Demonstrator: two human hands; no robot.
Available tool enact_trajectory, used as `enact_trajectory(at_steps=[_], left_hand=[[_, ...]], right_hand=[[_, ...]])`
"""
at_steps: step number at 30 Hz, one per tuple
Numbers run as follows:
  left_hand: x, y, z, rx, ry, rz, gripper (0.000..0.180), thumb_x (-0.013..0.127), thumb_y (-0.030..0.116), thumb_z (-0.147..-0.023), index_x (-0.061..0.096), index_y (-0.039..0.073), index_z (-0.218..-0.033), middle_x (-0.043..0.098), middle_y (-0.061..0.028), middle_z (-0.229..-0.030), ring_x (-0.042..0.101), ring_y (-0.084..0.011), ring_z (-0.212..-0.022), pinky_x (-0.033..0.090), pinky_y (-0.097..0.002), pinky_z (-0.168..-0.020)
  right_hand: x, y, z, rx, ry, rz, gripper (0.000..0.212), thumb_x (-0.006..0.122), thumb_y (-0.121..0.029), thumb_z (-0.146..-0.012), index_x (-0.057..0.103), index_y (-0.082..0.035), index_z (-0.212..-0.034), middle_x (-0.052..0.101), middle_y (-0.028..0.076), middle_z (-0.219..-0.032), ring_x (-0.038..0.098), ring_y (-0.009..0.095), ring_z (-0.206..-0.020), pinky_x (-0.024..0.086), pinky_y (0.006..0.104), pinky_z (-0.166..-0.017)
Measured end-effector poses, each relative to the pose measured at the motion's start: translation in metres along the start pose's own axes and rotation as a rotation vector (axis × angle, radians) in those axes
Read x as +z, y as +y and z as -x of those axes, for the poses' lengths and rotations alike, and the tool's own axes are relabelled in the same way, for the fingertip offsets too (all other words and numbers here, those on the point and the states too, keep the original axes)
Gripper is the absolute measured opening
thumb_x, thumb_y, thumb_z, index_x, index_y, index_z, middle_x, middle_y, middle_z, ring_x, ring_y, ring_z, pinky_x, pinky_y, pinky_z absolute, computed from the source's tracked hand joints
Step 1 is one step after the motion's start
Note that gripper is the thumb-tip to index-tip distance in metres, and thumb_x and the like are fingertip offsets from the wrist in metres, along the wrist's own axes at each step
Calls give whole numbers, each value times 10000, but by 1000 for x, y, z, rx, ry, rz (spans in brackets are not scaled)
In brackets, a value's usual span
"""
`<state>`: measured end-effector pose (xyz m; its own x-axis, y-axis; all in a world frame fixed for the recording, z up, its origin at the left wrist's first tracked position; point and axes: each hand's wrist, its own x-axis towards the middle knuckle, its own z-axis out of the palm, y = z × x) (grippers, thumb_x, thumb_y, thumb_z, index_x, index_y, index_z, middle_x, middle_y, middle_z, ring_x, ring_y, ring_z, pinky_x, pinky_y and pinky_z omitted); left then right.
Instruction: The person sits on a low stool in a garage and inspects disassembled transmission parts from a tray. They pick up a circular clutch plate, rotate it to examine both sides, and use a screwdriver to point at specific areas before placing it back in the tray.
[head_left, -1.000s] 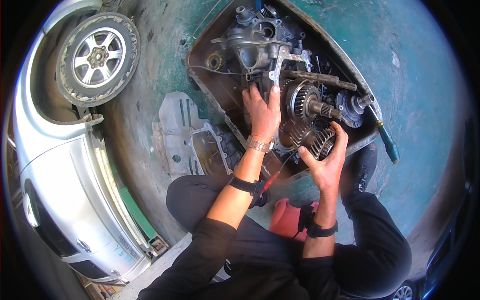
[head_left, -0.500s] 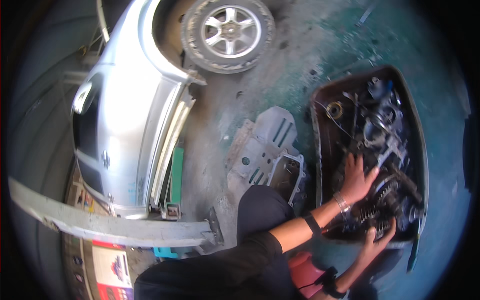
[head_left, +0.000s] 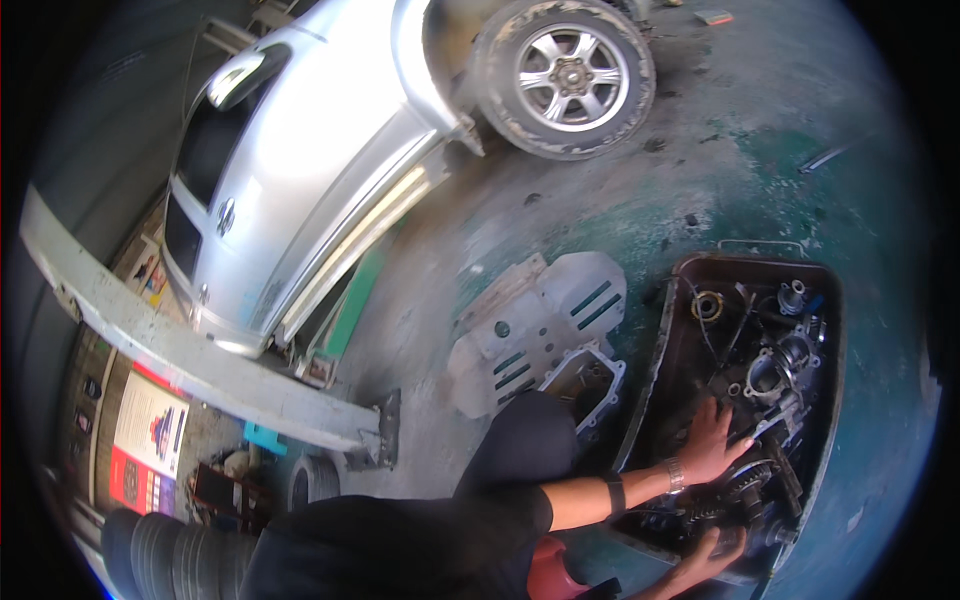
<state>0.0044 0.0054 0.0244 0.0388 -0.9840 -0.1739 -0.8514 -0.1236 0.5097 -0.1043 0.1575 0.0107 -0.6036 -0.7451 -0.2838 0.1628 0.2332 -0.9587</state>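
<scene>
A dark, deep tray (head_left: 655, 370) full of greasy metal machine parts lies at the lower right. Over the parts in its middle my left hand (head_left: 708, 445) rests with fingers spread, beside a large toothed gear (head_left: 745, 478). Lower down, my right hand (head_left: 700, 565) curls thumb and fingers round a dark gear (head_left: 722, 532) near the tray's near end; its underside is hidden. Beyond my left hand sit a metal housing with a round opening (head_left: 768, 375) and a brass-coloured ring (head_left: 707, 306).
Left of the tray lie a flat grey slotted plate (head_left: 535, 325) and an open pan-like cover (head_left: 588, 385). A silver car (head_left: 300, 130) with a muddy wheel (head_left: 570, 78) stands at the upper left. A grey post (head_left: 215, 365) crosses the left side. My knee (head_left: 530, 430) is close by.
The view has swung, so the car and tray sit differently in the picture. My left hand stays spread over the parts. My right hand stays at the gear, near the tray's near end.
</scene>
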Motion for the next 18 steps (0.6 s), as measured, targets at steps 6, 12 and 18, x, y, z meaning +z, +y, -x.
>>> enact_trajectory(at_steps=[6, 12, 18], left_hand=[[-9, 7, 2, -50, -67, 65, 830, 542, 514, -962, 286, -88, -1474, 134, -411, -1525, 159, -547, -1428, 172, -553, -1185], [-17, 12, 2, -88, -109, 78, 818, 556, 496, -959, 288, -74, -1482, 89, -392, -1550, 141, -530, -1446, 181, -547, -1187], [-19, 15, 1, -130, -140, 152, 807, 590, 458, -948, 288, -75, -1474, 46, -377, -1568, 78, -520, -1470, 147, -548, -1202]], right_hand=[[9, -9, 3, 92, 43, -114, 582, 698, -234, -905, 470, 59, -1353, 524, 212, -1322, 567, 292, -1138, 504, 378, -956], [19, -24, 0, 103, 74, -161, 562, 725, -222, -883, 513, 58, -1321, 569, 230, -1279, 611, 305, -1062, 549, 401, -901], [20, -25, 1, 133, 58, 35, 556, 730, -218, -877, 523, 58, -1313, 579, 232, -1266, 614, 307, -1055, 551, 404, -898]])
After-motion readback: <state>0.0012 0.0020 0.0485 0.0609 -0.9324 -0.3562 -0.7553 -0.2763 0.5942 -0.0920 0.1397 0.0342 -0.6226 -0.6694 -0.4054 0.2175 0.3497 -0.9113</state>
